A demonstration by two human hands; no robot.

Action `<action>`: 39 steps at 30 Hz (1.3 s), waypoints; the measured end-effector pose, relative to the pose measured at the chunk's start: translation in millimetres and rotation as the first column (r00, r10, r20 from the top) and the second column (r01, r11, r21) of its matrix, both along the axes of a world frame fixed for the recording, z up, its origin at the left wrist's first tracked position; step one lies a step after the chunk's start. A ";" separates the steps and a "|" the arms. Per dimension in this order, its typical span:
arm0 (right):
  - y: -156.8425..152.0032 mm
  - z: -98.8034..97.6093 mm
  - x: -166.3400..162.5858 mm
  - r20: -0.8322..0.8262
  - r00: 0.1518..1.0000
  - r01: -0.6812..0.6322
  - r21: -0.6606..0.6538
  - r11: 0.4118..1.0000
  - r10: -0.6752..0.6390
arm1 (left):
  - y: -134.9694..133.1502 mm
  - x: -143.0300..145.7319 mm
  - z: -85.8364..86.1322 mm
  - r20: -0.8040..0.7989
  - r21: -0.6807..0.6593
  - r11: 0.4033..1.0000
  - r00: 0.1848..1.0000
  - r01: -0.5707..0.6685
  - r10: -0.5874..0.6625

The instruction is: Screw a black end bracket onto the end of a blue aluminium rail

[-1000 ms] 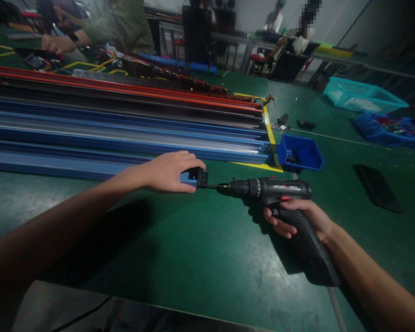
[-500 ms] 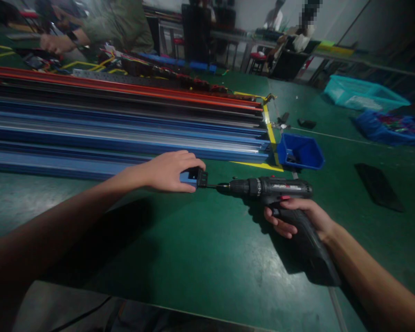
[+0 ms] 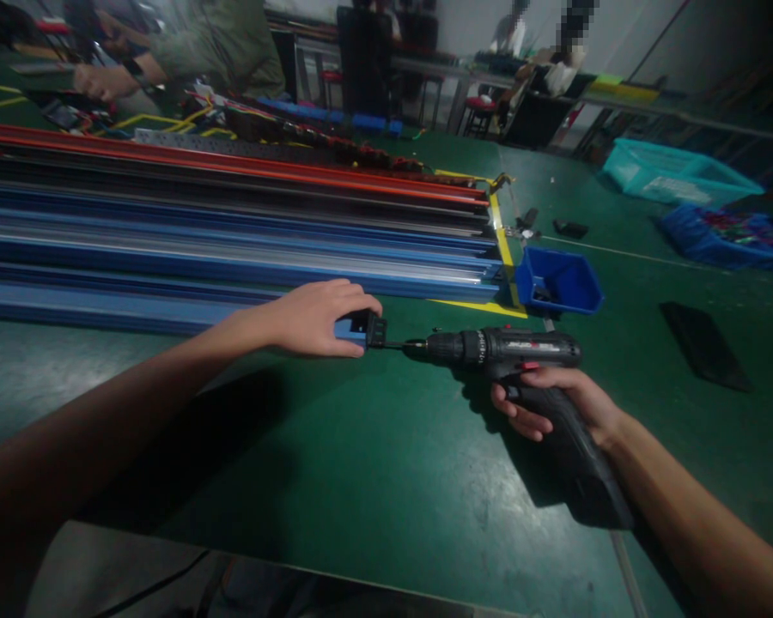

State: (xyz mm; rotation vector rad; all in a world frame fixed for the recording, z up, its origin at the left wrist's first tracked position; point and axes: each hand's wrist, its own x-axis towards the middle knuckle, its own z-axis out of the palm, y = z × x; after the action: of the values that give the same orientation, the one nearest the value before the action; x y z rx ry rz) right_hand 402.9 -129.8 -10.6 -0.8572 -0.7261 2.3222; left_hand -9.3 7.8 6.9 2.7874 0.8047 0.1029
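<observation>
My left hand is closed around the end of a blue metal profile lying on the green table. A black end cap sits at the profile's tip, just beyond my thumb and fingers. In my right hand is a black cordless drill, its handle wrapped by my fingers. The drill lies level, pointing left, and its thin bit meets the cap's outer face. A small dark screw lies on the table behind the chuck.
Blue, black and orange profiles run side by side behind my left hand. At right are a blue bin, a dark phone-like slab, a turquoise basket and a blue bag. A co-worker's hand is at upper left.
</observation>
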 end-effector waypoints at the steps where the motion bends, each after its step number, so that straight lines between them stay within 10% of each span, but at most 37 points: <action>1: 0.0 -0.1 0.0 0.002 1.000 0.001 -0.001 1.000 -0.001 | 0.2 0.0 -0.1 -0.002 0.002 1.000 1.000 0.001 -0.001; 39: -0.5 -0.7 2.3 0.018 1.000 -0.006 -0.012 1.000 0.006 | -1.6 3.2 3.4 -0.015 0.000 1.000 1.000 -0.015 0.015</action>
State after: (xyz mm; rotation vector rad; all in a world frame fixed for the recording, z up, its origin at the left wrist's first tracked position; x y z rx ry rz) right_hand 405.3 -130.3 -11.3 -0.8842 -0.7240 2.3294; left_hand -6.1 6.2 10.3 2.7851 0.8291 0.0851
